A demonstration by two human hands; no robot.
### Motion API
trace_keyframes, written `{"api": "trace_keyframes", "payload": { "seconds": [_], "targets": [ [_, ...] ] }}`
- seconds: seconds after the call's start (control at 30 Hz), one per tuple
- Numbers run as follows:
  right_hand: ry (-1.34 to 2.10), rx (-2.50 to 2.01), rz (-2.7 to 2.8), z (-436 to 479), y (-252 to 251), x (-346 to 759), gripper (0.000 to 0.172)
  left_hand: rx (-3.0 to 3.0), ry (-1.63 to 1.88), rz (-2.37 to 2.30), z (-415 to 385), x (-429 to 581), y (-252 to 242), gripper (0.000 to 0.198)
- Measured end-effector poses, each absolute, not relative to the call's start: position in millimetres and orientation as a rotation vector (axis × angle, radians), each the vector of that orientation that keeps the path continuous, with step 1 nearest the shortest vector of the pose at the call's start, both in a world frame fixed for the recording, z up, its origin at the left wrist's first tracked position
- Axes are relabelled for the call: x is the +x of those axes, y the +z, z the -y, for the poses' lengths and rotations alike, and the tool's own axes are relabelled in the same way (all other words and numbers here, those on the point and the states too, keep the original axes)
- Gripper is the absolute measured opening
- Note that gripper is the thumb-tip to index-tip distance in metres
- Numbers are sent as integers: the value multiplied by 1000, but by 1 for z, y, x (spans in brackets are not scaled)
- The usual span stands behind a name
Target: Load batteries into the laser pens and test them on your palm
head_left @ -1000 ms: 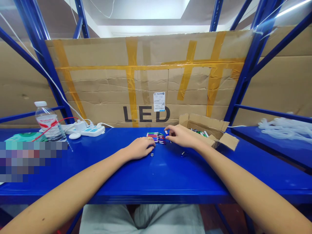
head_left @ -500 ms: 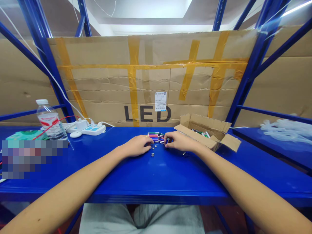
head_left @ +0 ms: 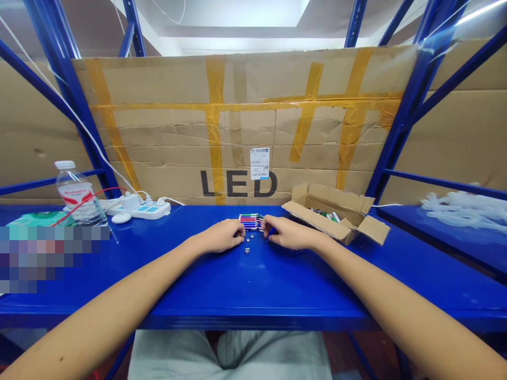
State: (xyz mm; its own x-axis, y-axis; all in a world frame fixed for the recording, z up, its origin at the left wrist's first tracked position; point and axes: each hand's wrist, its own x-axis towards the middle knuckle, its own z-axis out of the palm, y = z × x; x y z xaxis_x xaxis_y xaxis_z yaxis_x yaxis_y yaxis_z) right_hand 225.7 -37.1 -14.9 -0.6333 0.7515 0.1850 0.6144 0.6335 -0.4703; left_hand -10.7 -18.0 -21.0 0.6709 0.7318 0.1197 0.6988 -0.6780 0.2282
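The right hand (head_left: 288,233) has come down, so the coloured tubes (head_left: 248,221) lie between its curled fingers and the curled left hand (head_left: 222,236); whether either grips anything, I can't tell. Silver bits (head_left: 247,250) sit nearby.

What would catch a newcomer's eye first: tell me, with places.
First, the big cardboard sheet behind the table, with black letters and yellow tape. Then the row of shiny, pen-like sticks toward the table's back, and the open box to their right.
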Motion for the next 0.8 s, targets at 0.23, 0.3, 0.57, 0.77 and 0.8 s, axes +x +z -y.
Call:
{"api": "trace_keyframes", "payload": {
  "seconds": [0.23, 0.3, 0.57, 0.77, 0.8],
  "targets": [
    [577, -1048, 2460, 38, -17, 223, 38, 2472, 223, -1165, 22, -12, -13, 11],
    [659, -1049, 2455, 37, -18, 221, 33, 2513, 222, -1153, 20, -14, -14, 12],
    [626, -998, 2464, 32, -23, 220, 13, 2865, 588, -1005, 22, -13, -17, 16],
    [925, -935, 2333, 32, -29, 213, 14, 2982, 979, -800, 33, 1, -26, 21],
    [971, -928, 2310, 32, -30, 212, 18, 3005, 996, -769, 34, 3, -28, 22]
  ]
}}
